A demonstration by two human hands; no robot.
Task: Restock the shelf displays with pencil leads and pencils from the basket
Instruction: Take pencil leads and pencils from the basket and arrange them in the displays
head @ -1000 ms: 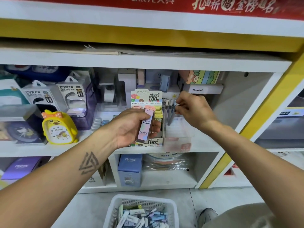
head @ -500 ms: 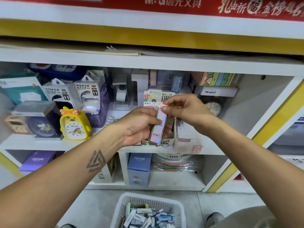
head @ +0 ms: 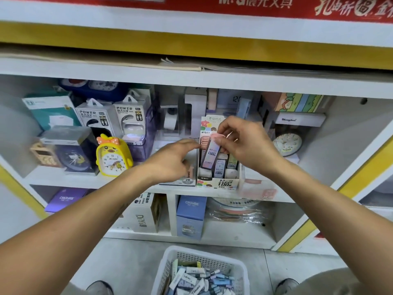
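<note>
Two white shelves (head: 131,182) crowd a yellow clock (head: 113,156) (left); right hand (head: 244,145) pinches lead case (head: 209,153) over display box (head: 219,182), left hand (head: 170,160) loose.

A white plastic mesh basket (head: 240,268) sits on the floor in front of the white shelf unit (head: 191,81), with small lead boxes (head: 197,279) lying in it. On the middle shelf, a printed cardboard display box (head: 219,184) stands at the front edge, with rows of lead cases upright inside it. The right hand (head: 242,143) holds a slim pastel lead case (head: 209,154) above the box's left compartment, its lower end among the packed cases. The left hand (head: 172,160) is just left of the box. Further left stands a yellow duck-shaped alarm clock (head: 113,156), with two clear-cased power bank packs (head: 112,118) behind it. Right of the box, at the back, a round-faced clock (head: 287,143) stands under a white carton (head: 299,120). On the shelf below, a blue cardboard box (head: 191,216) stands beneath the display box.
</note>
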